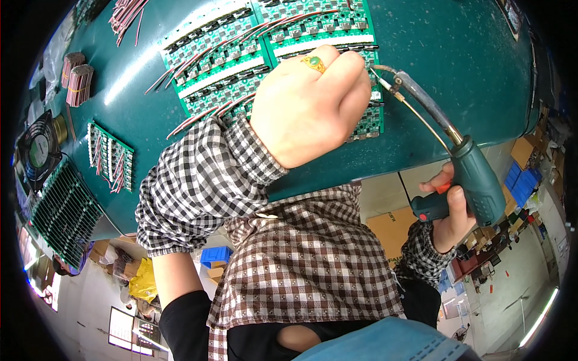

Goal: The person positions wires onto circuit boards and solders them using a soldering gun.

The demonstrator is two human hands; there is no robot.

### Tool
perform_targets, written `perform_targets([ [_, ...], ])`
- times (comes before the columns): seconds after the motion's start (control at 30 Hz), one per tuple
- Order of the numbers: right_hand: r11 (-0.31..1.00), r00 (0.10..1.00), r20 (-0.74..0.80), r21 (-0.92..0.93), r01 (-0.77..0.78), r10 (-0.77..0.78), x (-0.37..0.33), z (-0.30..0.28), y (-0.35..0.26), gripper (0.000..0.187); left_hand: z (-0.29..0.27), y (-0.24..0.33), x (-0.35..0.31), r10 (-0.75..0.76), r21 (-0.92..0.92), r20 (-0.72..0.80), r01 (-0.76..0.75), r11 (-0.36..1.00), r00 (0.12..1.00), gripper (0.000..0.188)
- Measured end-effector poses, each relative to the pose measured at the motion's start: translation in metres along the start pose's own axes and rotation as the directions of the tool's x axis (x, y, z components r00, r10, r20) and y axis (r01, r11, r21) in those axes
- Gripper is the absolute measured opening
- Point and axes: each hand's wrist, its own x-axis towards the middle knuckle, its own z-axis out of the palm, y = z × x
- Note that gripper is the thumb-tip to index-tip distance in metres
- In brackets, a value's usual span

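Green circuit board panels [355, 30] lie on the table, crowded with small parts and white strips. Red and black wires [232, 41] run across them. Over the panels' near right part, my left hand [313, 111] is closed, a ring on one finger; its fingertips and whatever they pinch are hidden beneath it. My right hand [453, 225] grips a dark green soldering gun [480, 180] by its handle, a finger at the red trigger. The gun's thin tip and a slim side tube meet at the panels' right edge, just beside my left knuckles.
Wire bundles [80, 84] stand at the left of the green table [445, 36], with more loose wires [125, 19] at the far left. A smaller wired board [111, 156] lies near the left edge. Beyond it are a black fan [40, 147] and a dark grille [65, 207].
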Motion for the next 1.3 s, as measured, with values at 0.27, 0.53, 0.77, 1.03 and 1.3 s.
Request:
perform_targets([
  [0.27,1.0,1.0,0.009,-0.009,-0.002,0.002,-0.0004,-0.0003,-0.0006,0.041,-0.0001,0.003,0.0005,-0.004,0.012,0.026,0.003,1.0,1.0,0.031],
  [0.53,1.0,1.0,0.001,0.006,0.012,-0.012,-0.0005,0.0004,0.0007,0.04,0.0009,0.0022,-0.0001,-0.007,-0.008,0.018,0.007,1.0,1.0,0.032],
  [0.77,1.0,1.0,-0.011,0.003,0.008,-0.008,-0.0002,0.002,0.0002,0.04,0.0,0.0026,-0.0002,-0.019,0.011,0.028,0.018,1.0,0.999,0.032],
  [1.03,1.0,1.0,-0.011,0.005,0.017,-0.017,-0.0005,0.0011,-0.0008,0.041,0.0001,0.0022,0.0003,-0.018,0.002,0.022,0.018,1.0,1.0,0.032],
  [1.3,1.0,1.0,-0.015,-0.016,-0.008,0.008,-0.0002,0.001,-0.0017,0.04,0.0021,0.0012,0.0001,-0.023,-0.01,0.006,0.023,1.0,1.0,0.03],
])
